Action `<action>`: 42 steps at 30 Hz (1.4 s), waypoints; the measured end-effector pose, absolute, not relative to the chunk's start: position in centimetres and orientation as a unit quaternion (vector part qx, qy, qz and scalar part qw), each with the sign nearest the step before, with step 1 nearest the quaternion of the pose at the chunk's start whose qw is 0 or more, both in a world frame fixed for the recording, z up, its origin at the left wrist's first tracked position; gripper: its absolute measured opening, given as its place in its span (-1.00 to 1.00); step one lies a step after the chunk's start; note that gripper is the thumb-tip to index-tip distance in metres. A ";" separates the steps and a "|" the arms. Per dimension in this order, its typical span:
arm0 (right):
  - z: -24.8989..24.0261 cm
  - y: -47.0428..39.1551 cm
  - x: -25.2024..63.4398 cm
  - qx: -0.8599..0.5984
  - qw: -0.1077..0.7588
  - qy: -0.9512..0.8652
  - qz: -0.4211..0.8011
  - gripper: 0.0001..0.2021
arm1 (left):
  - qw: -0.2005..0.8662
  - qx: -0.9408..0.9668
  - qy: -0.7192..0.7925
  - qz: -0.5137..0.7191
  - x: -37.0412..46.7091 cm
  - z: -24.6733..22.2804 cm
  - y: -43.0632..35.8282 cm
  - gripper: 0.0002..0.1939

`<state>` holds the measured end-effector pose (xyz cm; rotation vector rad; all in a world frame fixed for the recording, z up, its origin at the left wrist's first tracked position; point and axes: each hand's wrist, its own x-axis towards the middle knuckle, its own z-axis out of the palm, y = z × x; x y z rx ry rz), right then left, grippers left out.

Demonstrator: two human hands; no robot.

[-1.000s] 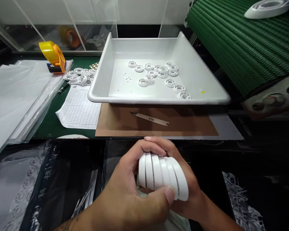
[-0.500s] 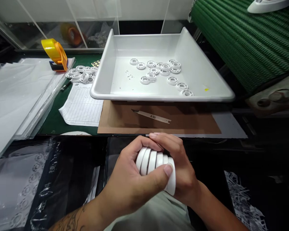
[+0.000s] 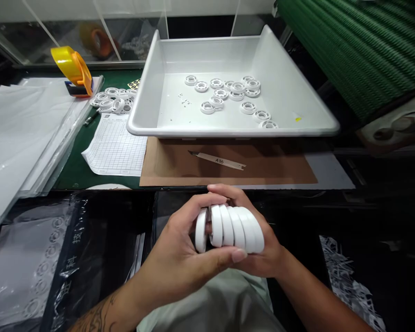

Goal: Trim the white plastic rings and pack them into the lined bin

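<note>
While the green-topped bench (image 3: pixel 67 173) spans the view beyond the person, a large white plastic tray (image 3: pixel 228 133) stands on it with loose round white rings (image 3: pixel 236 97) spread inside. A flat brown cardboard sheet (image 3: pixel 280 173) lies partly beneath the tray, and a gridded white paper form (image 3: pixel 117 150) is just beside its left edge. Nearer the body, the left hand (image 3: pixel 180 249) and right hand (image 3: pixel 268 251) meet around a row of smooth white rings (image 3: pixel 240 230), held on edge above the lap. The left fingers and thumb clasp the row from above and below; the right fingers cup its right end, though their tips are mostly hidden. A gap now parts one end ring (image 3: pixel 200 230) from the others, and it sits upright in the crook of the left hand. That seemingly leaves the held rings as a close row plus one apart, all under control. Smallest, a slim pale craft knife (image 3: pixel 221 161) marked A16 rests on the cardboard.
</note>
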<state>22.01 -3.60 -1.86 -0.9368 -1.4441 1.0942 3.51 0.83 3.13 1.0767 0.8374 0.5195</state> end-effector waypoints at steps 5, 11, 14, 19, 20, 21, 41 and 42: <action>-2.2 -3.7 21.7 -0.366 0.535 -0.548 0.528 -0.25 | 0.755 0.478 0.383 0.233 3.2 3.2 0.9 -0.41; -1.8 -3.6 21.7 -0.409 0.512 -0.619 0.432 -0.32 | 0.740 0.481 0.386 0.269 3.8 3.1 0.9 -0.49; -1.4 -3.6 21.5 -0.437 0.497 -0.661 0.354 -0.38 | 0.730 0.471 0.395 0.298 4.5 3.0 0.7 -0.57; -1.3 -3.8 21.0 -0.472 0.492 -0.658 0.321 -0.39 | 0.725 0.456 0.423 0.296 5.3 2.9 0.7 -0.48; -1.3 -3.9 20.9 -0.479 0.492 -0.648 0.329 -0.40 | 0.728 0.451 0.424 0.293 5.3 2.9 0.7 -0.44; -1.3 -4.0 20.8 -0.485 0.493 -0.637 0.340 -0.40 | 0.736 0.445 0.422 0.288 5.4 2.9 0.6 -0.41; -1.2 -4.1 20.2 -0.473 0.513 -0.603 0.388 -0.41 | 0.722 0.477 0.401 0.299 5.0 2.3 0.2 -0.37; -1.3 -4.2 20.2 -0.471 0.516 -0.599 0.391 -0.41 | 0.727 0.476 0.396 0.298 5.0 2.3 0.2 -0.34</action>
